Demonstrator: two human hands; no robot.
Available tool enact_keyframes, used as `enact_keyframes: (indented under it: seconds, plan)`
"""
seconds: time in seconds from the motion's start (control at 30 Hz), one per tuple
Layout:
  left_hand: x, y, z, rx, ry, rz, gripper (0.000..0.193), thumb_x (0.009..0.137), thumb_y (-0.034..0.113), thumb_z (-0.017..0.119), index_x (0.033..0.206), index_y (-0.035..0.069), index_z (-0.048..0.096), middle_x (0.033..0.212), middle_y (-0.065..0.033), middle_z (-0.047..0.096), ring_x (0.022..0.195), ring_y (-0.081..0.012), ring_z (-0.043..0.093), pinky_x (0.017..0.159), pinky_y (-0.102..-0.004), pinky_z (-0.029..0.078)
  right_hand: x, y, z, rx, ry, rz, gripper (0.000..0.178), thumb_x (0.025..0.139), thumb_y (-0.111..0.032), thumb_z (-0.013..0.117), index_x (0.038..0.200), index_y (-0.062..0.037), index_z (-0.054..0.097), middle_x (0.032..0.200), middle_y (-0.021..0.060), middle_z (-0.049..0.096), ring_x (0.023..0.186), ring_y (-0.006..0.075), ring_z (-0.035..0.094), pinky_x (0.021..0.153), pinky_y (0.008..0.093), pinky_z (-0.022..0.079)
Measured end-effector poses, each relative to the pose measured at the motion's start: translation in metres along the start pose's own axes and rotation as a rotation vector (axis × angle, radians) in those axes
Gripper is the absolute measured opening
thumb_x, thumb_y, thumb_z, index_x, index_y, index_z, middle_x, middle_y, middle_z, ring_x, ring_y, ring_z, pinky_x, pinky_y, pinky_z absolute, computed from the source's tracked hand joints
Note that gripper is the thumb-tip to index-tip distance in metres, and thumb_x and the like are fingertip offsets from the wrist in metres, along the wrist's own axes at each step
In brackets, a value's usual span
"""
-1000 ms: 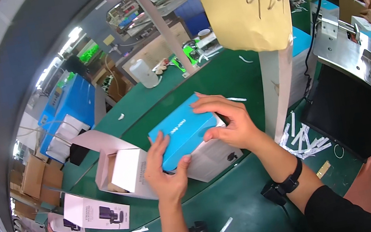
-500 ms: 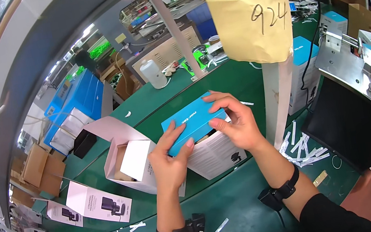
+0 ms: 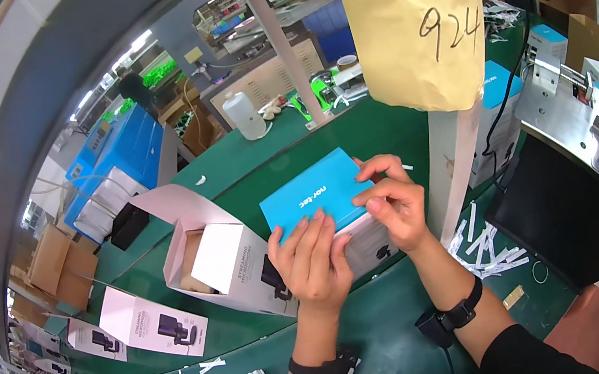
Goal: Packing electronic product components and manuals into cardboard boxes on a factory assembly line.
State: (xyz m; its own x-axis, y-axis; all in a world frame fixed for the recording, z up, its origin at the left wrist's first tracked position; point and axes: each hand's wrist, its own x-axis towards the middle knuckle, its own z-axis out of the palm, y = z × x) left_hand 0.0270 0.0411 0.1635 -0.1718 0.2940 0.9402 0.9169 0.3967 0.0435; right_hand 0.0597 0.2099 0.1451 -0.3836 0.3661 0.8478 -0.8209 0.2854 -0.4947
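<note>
Head view — both hands' grip pinching blue box (image 3: 317, 193) | white box beneath mostly hidden

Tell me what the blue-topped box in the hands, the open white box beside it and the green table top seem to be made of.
Blue-topped box, held by the left hand and right hand: likely printed cardboard, smooth with a slight sheen and crisp edges. Open white box: thin paperboard, judging by its folded flaps and bare matt inside. Green table top: probably a matt rubber or vinyl mat; uniform, faintly reflective.
</note>
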Motion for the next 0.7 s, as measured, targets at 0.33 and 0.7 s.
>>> enact_keyframes:
  seconds: [0.33,0.7]
  plan:
    - [0.005,0.005,0.016,-0.048,0.067,-0.092,0.016,0.076,0.004,0.079,0.091,0.007,0.076,0.100,-0.0049,0.076,0.096,-0.0244,0.069,0.103,-0.0482,0.043,0.006,0.000,-0.006,-0.279,0.002,-0.226,0.023,0.076,-0.017,0.084,0.089,-0.0029,0.071,0.103,0.0117,0.068,0.108,0.0332,0.058,0.103,0.0523,0.047]
    - [0.011,-0.003,-0.002,-0.230,0.036,-0.252,0.005,0.078,0.006,0.069,0.078,0.011,0.070,0.090,-0.0037,0.073,0.089,-0.0271,0.065,0.095,-0.0455,0.044,-0.015,0.008,0.016,-0.375,0.109,-0.084,0.009,0.091,-0.006,0.066,0.099,-0.0016,0.065,0.108,0.0141,0.066,0.118,0.0347,0.060,0.111,0.0514,0.039]
